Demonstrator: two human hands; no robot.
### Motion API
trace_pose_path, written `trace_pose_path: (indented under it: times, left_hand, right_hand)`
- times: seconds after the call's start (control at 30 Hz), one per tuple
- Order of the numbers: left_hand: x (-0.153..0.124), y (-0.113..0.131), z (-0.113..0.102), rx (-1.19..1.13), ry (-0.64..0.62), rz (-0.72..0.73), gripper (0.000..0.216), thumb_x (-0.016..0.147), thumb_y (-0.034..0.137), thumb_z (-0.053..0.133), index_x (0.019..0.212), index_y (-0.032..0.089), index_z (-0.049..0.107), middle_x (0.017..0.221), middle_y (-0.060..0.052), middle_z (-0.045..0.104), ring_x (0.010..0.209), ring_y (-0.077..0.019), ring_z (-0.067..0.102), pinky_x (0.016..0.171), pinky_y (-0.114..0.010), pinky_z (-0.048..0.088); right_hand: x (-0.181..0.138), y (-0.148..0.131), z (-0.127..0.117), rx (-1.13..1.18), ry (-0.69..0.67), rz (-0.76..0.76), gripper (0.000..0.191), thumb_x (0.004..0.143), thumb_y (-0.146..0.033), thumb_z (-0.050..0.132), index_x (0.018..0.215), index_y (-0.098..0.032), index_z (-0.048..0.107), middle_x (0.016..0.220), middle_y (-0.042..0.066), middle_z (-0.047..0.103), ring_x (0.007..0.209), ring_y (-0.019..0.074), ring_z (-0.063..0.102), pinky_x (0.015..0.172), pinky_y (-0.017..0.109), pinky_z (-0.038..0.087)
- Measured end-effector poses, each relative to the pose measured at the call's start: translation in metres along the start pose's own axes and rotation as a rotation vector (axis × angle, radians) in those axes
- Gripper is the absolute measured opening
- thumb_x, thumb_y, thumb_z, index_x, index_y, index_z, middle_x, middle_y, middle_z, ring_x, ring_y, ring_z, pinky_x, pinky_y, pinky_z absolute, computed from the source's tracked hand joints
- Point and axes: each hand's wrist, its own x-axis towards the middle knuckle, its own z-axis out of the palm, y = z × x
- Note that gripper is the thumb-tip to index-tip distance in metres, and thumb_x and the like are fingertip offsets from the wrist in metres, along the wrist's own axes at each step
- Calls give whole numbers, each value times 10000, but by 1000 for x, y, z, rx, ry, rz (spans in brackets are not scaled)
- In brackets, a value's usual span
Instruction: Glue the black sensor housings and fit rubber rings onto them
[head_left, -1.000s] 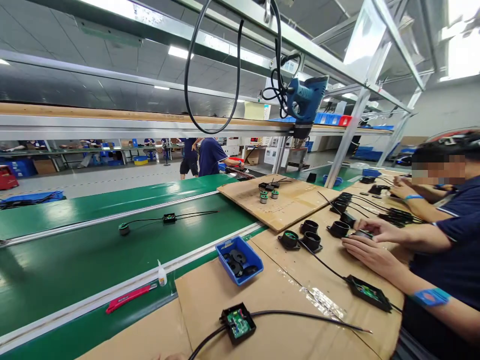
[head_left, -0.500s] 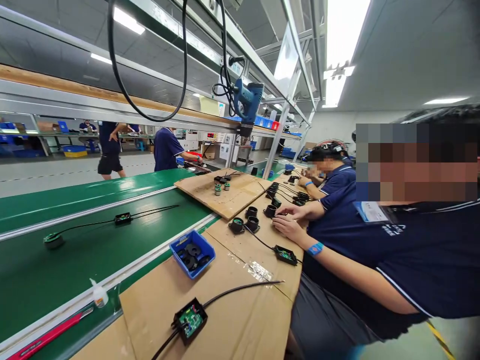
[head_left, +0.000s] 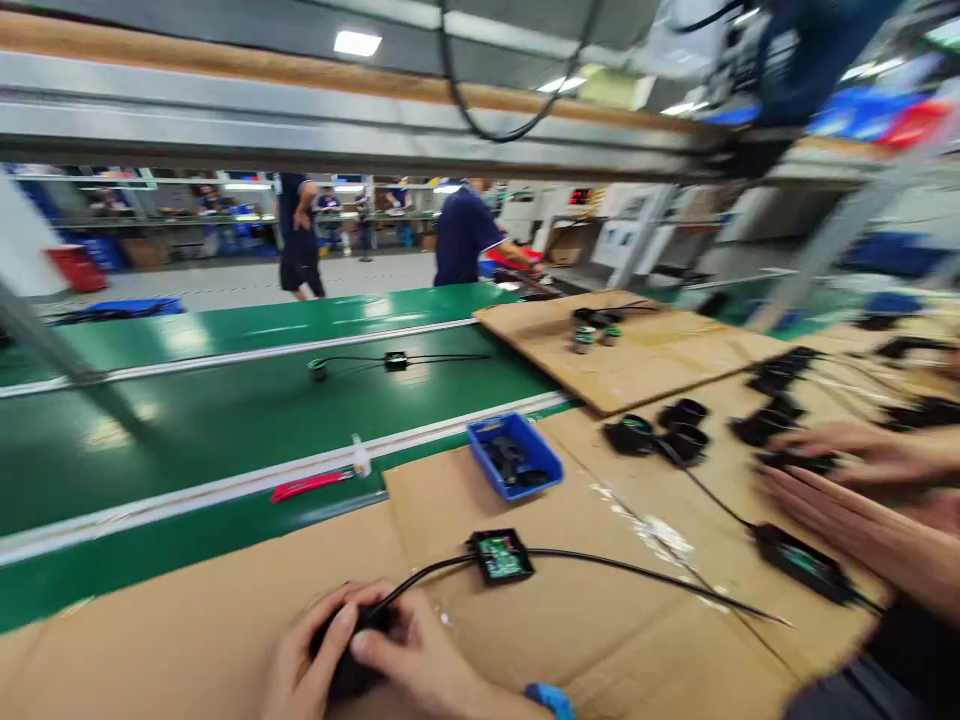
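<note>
Both hands, left hand (head_left: 304, 665) and right hand (head_left: 420, 660), close their grip around a black round part (head_left: 352, 655) at six o'clock on the bench (head_left: 225, 620); keep it steady, its cable (head_left: 420, 580) slack toward the open circuit box (head_left: 501, 556).

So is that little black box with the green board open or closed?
Open: the small black box has no lid on, so its green circuit board shows from above.

We see a small round black part (head_left: 352, 665), mostly hidden and blurred, lying low on the cardboard sheet, with its black cable (head_left: 427, 577) running up and right to an open black box (head_left: 501, 556) that shows a green circuit board and lies flat.
</note>
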Motion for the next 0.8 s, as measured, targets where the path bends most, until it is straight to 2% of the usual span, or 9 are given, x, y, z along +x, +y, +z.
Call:
trace_pose_path:
  times: [0.03,0.13,0.3,0.47,0.67,0.8]
  left_hand:
    - [0,2,2,5,-43,5,456,810,595,613,979,199,764,1080,-81,741,1028,-288,678,943,-356,546]
    - [1,7,6,-7,-22,-1,517,844,615,540,977,166,760,1062,-110,739,987,-276,677,915,-362,535]
    - [-6,7,4,-53,-27,-57,479,855,573,543,1000,170,756,1087,-109,728,1043,-273,645,967,-375,488]
    - [-12,2,2,-83,-15,-65,440,798,496,639,1085,173,720,1170,-115,691,1121,-294,604,1017,-404,448]
    - [-14,6,6,-55,-1,-8,377,820,435,610,1058,161,709,1112,-116,701,1065,-279,625,971,-385,475]
    - [-12,6,6,-35,-11,-54,406,815,450,606,1097,170,688,1177,-122,683,1124,-293,603,1015,-399,443]
  right_hand:
    - [0,2,-2,30,-6,39,493,671,-559,786,1007,-215,679,1124,73,702,1117,256,616,1018,446,433]
    - [-1,3,-10,76,-37,154,451,707,-523,773,1046,-235,694,1193,67,692,1169,258,593,1044,453,408]
    - [-5,-7,-12,52,20,266,450,655,-502,816,1007,-233,733,1161,79,708,1136,267,611,1049,464,420]
    - [-8,-11,-8,39,14,279,415,691,-495,792,1009,-236,733,1158,90,702,1158,273,604,1068,478,418]
    - [-10,-11,-6,-22,-42,226,434,759,-543,713,1067,-237,716,1122,110,704,1145,274,606,1066,493,424]
    - [-12,-3,-3,-56,-16,180,463,785,-556,680,1123,-240,691,1164,114,685,1141,267,605,1043,466,443]
